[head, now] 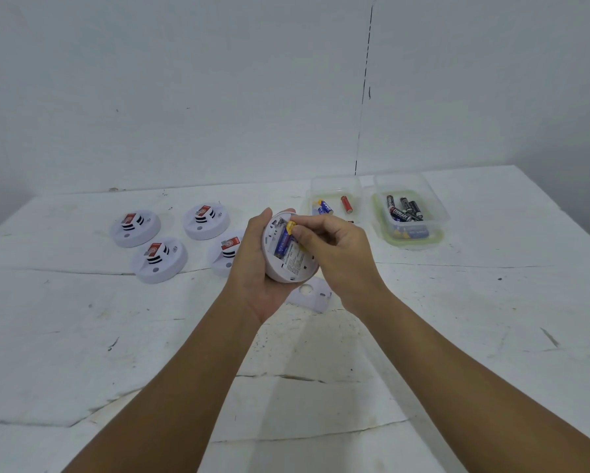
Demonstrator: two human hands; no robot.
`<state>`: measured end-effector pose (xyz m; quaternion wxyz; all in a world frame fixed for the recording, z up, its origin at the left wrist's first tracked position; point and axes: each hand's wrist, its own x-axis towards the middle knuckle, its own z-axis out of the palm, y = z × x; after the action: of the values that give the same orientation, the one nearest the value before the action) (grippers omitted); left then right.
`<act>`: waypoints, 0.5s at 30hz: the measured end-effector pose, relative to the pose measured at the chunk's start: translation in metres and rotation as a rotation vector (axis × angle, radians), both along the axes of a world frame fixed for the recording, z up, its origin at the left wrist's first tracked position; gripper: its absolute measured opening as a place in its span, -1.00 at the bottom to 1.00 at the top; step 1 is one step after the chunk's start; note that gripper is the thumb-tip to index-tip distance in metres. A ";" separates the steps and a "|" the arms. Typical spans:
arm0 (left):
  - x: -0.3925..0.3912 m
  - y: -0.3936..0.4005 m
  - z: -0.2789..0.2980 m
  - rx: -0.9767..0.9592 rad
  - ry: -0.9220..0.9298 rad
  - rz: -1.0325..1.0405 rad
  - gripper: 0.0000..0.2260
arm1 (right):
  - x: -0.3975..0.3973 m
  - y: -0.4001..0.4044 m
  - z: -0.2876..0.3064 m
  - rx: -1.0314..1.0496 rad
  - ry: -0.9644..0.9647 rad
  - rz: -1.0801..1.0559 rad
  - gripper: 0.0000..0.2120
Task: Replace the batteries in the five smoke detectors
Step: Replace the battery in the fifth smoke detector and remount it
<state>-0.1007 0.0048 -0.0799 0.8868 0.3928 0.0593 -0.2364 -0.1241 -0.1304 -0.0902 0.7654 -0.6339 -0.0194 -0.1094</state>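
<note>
Back cover (312, 295): laid on the table (423, 353), just nearer than the held detector (288, 249) and partly hidden beneath it.
Held detector: cupped underside-up in the left hand (256, 268), fingers curled round its rim.
Battery (284, 241): blue and yellow, seated at a slant in the open compartment; its yellow end is pinched by the right hand (334, 247).
Other detectors: four are seen left of the held detector, face-up and seemingly closed (136, 227) (159, 260) (206, 221) (226, 256).
Tubs: beyond and right of the held detector, one (334, 199) holds few cells, the other (410, 213) several.
Progress: judged early; first unit in hand, four apparently left.
</note>
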 end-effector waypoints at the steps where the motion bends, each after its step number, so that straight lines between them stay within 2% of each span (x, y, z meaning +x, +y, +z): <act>1: 0.001 0.000 0.000 0.001 0.005 0.002 -0.72 | 0.001 0.000 -0.001 -0.004 -0.003 -0.002 -0.85; 7: 0.002 0.001 0.000 0.022 0.018 0.006 -0.70 | 0.004 0.007 -0.007 -0.055 -0.028 -0.042 -0.88; 15: 0.011 0.004 0.006 0.010 0.023 0.028 -0.71 | 0.009 0.018 -0.015 -0.321 -0.147 -0.158 -0.76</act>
<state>-0.0896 0.0092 -0.0741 0.8873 0.3936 0.0762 -0.2282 -0.1149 -0.1127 -0.1054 0.6398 -0.7378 -0.0424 -0.2107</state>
